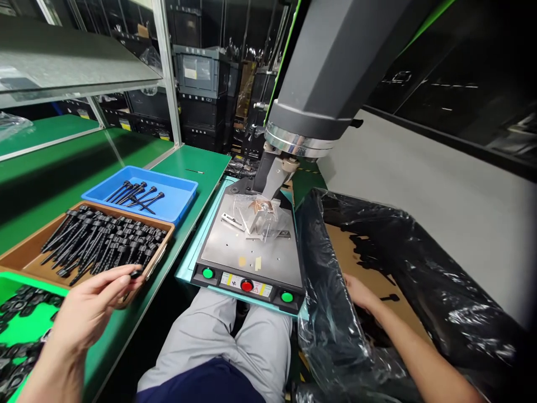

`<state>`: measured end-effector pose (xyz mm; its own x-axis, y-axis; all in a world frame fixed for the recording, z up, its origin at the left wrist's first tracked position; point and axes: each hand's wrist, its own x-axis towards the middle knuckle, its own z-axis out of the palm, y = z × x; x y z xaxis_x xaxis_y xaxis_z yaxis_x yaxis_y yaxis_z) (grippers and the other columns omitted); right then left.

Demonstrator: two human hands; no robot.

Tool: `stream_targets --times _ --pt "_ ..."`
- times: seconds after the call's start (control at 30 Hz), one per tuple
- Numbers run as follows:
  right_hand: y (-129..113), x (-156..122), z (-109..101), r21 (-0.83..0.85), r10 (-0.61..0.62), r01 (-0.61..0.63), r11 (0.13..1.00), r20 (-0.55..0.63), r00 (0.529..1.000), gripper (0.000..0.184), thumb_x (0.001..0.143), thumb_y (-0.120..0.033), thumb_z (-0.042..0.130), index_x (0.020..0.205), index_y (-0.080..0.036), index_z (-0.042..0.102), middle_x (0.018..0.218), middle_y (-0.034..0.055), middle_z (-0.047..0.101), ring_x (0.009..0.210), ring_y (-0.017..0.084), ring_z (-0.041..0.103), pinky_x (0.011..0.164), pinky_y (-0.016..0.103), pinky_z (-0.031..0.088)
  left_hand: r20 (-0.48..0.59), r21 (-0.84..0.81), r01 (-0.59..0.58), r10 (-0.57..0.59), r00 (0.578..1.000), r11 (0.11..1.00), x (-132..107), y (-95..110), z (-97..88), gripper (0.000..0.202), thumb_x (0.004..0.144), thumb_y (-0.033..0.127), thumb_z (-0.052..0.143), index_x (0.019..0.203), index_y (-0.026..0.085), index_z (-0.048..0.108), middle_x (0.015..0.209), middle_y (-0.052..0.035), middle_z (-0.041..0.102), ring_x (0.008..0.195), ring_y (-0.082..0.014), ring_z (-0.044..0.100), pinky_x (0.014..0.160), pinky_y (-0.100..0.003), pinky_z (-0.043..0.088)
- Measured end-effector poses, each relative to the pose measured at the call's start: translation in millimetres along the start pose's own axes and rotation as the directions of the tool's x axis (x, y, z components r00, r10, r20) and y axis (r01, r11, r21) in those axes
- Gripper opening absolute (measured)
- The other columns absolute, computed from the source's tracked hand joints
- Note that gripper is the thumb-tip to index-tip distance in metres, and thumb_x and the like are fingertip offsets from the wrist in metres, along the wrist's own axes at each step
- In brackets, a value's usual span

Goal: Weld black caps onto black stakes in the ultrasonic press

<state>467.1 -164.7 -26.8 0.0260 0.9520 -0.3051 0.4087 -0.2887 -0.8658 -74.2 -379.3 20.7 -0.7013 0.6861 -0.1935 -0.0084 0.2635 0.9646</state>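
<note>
My left hand [98, 299] is closed in a pinch on a small black plastic part [135, 274], over the near right corner of a brown tray [172, 238]. That tray holds a heap of black cable-tie-like parts [113, 240] with block-shaped heads. My right hand [356, 291] reaches into a box lined with a black plastic bag [319, 263]; its fingers are mostly hidden at the bag's edge. Similar black parts [367, 254] lie on the brown cardboard inside. Between my hands stands a machine with a metal plate [235, 246] and a small clear-covered fixture [262, 215].
A blue tray [184, 196] with several long black parts and a bright green tray [29, 322] of small black pieces sit on the green bench [201, 159]. A large machine head [310, 84] hangs over the fixture. Green buttons [207, 273] flank a red button [246, 286].
</note>
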Motion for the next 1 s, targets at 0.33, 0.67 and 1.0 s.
stream_targets --times 0.33,0.67,1.0 --pt "-52.2 -54.8 -5.1 0.106 -0.299 0.506 0.856 -0.697 0.652 0.044 0.059 -0.047 0.082 0.086 -0.018 0.063 0.072 0.0029 0.068 0.055 0.015 0.063 0.056 0.028 0.053 0.612 -0.376 0.342 -0.047 0.79 0.861 11.8 2.2 126.5 0.031 0.055 0.022 0.088 0.081 0.012 0.074 0.101 -0.0124 0.074 0.09 -0.0216 0.071 0.094 -0.037 0.054" --pt "-60.2 -101.0 166.3 0.061 -0.528 0.537 0.841 -0.116 0.841 0.033 0.073 -0.052 0.076 0.077 -0.02 0.07 0.058 -0.0007 0.057 0.051 0.013 0.047 0.05 0.026 0.042 0.769 -0.414 0.338 0.125 0.627 0.845 -19.4 18.1 198.3 0.03 0.055 0.016 0.087 0.079 0.016 0.07 0.097 -0.0065 0.075 0.087 -0.0185 0.069 0.087 -0.035 0.053" --pt "-65.8 -87.8 205.3 0.274 -0.492 0.493 0.826 -0.076 0.867 0.036 0.073 -0.054 0.076 0.08 -0.02 0.065 0.071 0.0016 0.06 0.062 0.016 0.055 0.06 0.028 0.046 0.752 -0.425 0.158 0.25 0.609 0.891 -22.7 3.6 203.7 0.022 0.06 0.02 0.085 0.08 0.019 0.076 0.101 -0.0068 0.073 0.094 -0.02 0.066 0.084 -0.034 0.052"
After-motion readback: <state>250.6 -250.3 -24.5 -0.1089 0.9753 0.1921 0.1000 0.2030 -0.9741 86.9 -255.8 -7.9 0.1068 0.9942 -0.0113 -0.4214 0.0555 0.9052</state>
